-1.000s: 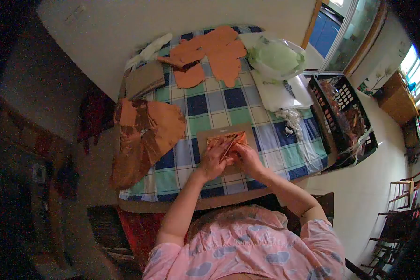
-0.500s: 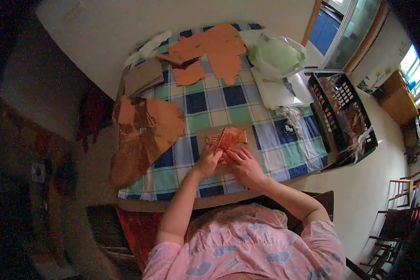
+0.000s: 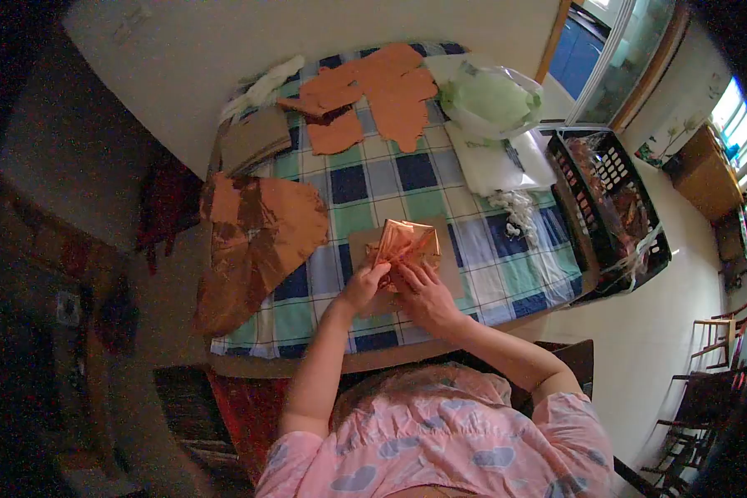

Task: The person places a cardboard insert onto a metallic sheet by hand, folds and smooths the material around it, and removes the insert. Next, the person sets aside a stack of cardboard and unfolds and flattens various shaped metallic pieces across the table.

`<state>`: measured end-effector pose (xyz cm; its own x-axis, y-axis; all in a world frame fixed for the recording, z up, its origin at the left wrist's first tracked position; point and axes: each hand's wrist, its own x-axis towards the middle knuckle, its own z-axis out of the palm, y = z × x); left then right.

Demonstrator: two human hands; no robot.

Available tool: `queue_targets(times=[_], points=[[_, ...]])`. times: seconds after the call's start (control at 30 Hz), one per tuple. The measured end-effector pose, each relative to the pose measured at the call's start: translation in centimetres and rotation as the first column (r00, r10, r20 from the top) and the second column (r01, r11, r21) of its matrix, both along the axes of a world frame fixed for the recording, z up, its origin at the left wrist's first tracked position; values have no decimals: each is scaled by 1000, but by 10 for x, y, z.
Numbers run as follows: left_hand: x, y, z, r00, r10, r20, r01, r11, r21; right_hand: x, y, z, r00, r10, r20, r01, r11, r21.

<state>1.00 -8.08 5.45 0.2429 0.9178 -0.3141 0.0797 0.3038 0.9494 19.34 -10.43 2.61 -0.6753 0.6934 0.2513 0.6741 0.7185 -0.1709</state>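
Observation:
A shiny copper-coloured foil sheet (image 3: 406,238), creased and folded, lies over a flat piece of brown cardboard (image 3: 450,278) near the table's front edge. My left hand (image 3: 363,287) grips the foil's near left edge, with the thumb on top. My right hand (image 3: 427,299) rests on the foil's near side, fingers bent close together and pressing the gathered edge. Whether the right fingers pinch any foil between them is hard to make out. The underside of the foil is hidden.
A checked cloth (image 3: 373,222) covers the table. A large copper sheet (image 3: 261,224) lies at left, orange-brown cut pieces (image 3: 397,91) at the back. At right are white plastic sheets (image 3: 494,170), a green-tinted bag (image 3: 494,100) and a black crate (image 3: 614,203).
The foil's far part has opened out wider and shifted slightly away from me, catching more light. Both hands have moved slightly left along its near edge.

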Motion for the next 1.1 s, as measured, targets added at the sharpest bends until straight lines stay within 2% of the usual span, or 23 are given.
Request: queue_targets(times=[0.07, 0.1, 0.2, 0.27, 0.37, 0.4, 0.47, 0.5, 0.57, 0.7, 0.8, 0.87, 0.97, 1.0, 1.1], points=[[-8, 6, -34, 999, -43, -17, 44, 997, 60, -1, 1, -16, 999, 12, -30, -11, 999, 37], [-8, 7, -36, 998, -64, -26, 66, 994, 90, -2, 1, -11, 998, 12, -69, -11, 1000, 16], [-1, 4, -35, 955, -52, -293, 167, 909, 381, -3, -1, -2, 982, -10, -189, -4, 997, -74], [5, 0, -24, 936, -22, -351, 206, 843, 497, 2, 0, -11, 961, -48, -274, 2, 986, -165], [7, 6, -39, 907, 11, -422, 282, 728, 625, 17, -3, 0, 932, -3, -364, -32, 995, -91], [9, 7, -36, 897, 23, -442, 307, 688, 658, 22, -5, 3, 941, 9, -339, -26, 999, -45], [12, 2, -32, 781, 84, -619, 434, 640, 635, 30, -10, 4, 958, 29, -287, -17, 999, 44], [14, -1, -26, 709, 117, -695, 497, 616, 611, 32, -11, 3, 961, 20, -276, -27, 999, -20], [19, -3, -27, 631, 182, -754, 552, 577, 602, 36, -14, 2, 967, -3, -256, -36, 988, -148], [23, -9, -20, 525, 209, -825, 612, 581, 537, 46, -10, -8, 979, 2, -206, -45, 978, -205], [24, -13, -14, 483, 241, -842, 639, 561, 527, 61, -9, 8, 972, -37, -234, -6, 984, -180], [26, -14, -15, 562, 255, -787, 585, 549, 596, 79, -8, 12, 951, -78, -300, 45, 992, -115], [24, -13, -22, 617, 246, -748, 554, 539, 634, 112, -2, 15, 956, -129, -262, 53, 959, -279], [24, -11, -24, 631, 234, -739, 555, 530, 641, 117, 2, 21, 944, -150, -295, 103, 980, -168], [25, -12, -28, 503, 253, -827, 619, 563, 548, 136, 19, 43, 826, -378, -418, 342, 926, -159]])
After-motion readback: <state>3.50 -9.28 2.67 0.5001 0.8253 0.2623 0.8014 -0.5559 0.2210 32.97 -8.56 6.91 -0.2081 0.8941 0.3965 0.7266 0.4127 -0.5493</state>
